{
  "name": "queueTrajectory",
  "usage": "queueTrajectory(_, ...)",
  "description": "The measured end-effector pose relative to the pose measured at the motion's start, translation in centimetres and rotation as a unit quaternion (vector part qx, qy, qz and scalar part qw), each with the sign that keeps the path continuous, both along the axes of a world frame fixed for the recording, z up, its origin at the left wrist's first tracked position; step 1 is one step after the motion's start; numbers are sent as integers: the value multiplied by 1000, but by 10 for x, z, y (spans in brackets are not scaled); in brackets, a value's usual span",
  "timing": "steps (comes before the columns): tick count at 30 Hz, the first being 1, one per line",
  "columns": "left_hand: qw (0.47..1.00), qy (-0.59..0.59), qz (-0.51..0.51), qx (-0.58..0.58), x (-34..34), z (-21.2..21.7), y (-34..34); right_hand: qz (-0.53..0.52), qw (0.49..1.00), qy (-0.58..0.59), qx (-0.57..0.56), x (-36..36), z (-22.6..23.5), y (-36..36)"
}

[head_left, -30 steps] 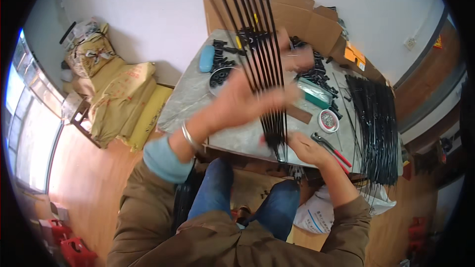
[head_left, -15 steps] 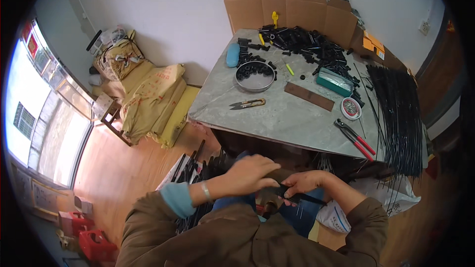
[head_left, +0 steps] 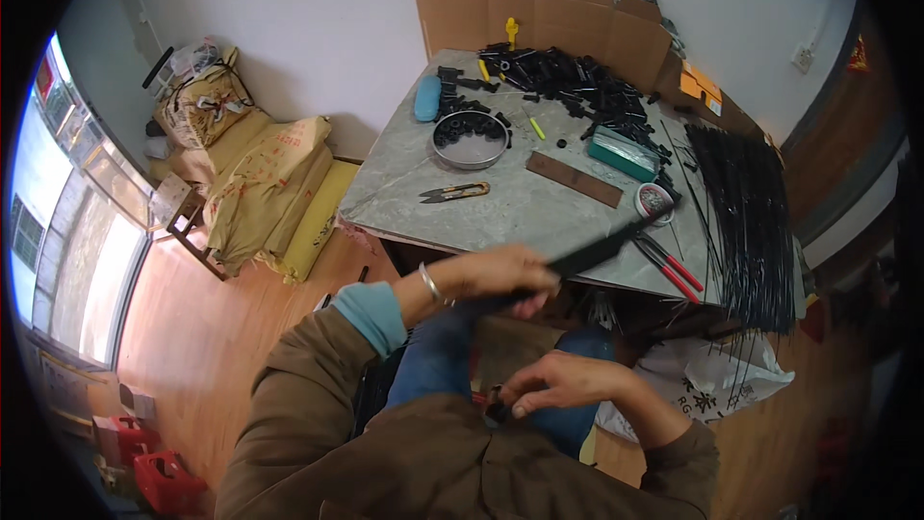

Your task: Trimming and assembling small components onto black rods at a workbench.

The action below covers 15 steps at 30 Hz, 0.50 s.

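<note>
Matt grey stone-like counter (head_left: 539,207); matt brown cardboard box (head_left: 549,10); glossy metal bangle (head_left: 430,284); shiny metal round tin (head_left: 469,140); glossy red plastic plier handles (head_left: 674,268); smooth warm wooden floor (head_left: 202,347); thin black matt rods (head_left: 746,221).

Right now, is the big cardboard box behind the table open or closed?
Open. The cardboard box has its flaps standing up along the wall, behind the pile of black parts.

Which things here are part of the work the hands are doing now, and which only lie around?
In use:
left hand gripping the black rod bundle
right hand pinching a small dark piece, unclear

Lying about:
snips
round tin
red-handled pliers
cardboard box
sacks
</note>
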<state>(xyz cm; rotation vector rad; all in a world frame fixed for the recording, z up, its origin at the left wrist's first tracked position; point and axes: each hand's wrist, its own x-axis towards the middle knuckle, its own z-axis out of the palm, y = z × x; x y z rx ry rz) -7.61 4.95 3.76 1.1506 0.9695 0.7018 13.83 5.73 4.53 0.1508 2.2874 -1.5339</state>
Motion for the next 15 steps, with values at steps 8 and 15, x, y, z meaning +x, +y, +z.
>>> queueTrajectory(8, 947, -134, 254, 141, 61, -40, 6, -224, 966, -74, -105, -4, -180, 31)
queueTrajectory(15, 911, -240, 335, 1, 72, -136, -77, -74, 989, -77, -98, 9, -212, -57)
